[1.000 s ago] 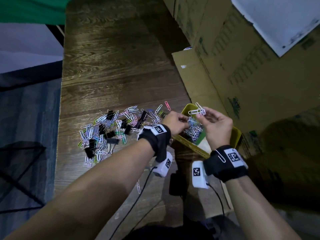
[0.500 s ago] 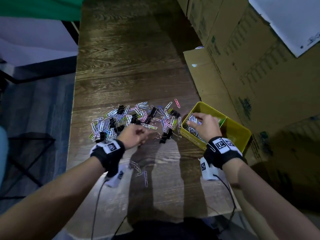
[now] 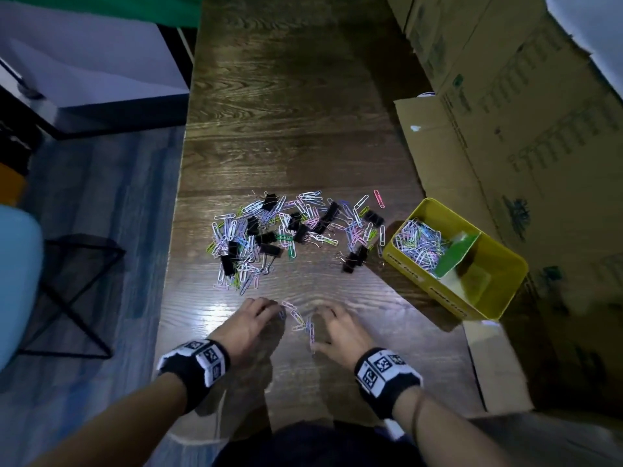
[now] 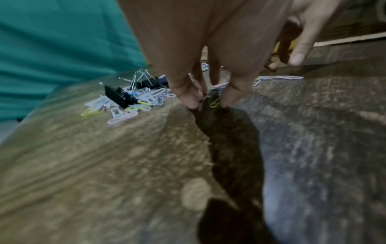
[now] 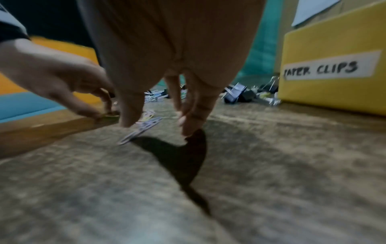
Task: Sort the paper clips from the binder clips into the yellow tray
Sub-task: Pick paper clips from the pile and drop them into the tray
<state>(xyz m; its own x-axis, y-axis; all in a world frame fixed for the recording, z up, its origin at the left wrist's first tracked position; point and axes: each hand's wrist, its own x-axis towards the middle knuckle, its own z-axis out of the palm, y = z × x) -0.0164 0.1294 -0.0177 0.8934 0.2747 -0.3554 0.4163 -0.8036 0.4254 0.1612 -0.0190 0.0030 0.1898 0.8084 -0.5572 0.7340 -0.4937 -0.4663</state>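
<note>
A mixed heap of coloured paper clips and black binder clips (image 3: 290,234) lies mid-table. To its right stands the yellow tray (image 3: 404,264), labelled "PAPER CLIPS" on its wall (image 5: 334,41); paper clips (image 3: 419,246) fill its left compartment. A few stray paper clips (image 3: 300,320) lie near the front, between my hands. My left hand (image 3: 278,311) has its fingertips down on the table and pinches a yellow paper clip (image 4: 214,103). My right hand (image 3: 318,328) hovers with fingers spread over a lilac clip (image 5: 142,130), holding nothing.
Large cardboard boxes (image 3: 505,112) line the table's right side, behind the tray. A small cardboard flap (image 3: 495,362) lies at the front right. The table's left edge drops to the floor, where a black wire stool (image 3: 67,291) stands.
My right hand has left the tray and come back to the table's front. My left hand has drawn back from the heap to the stray clips there.
</note>
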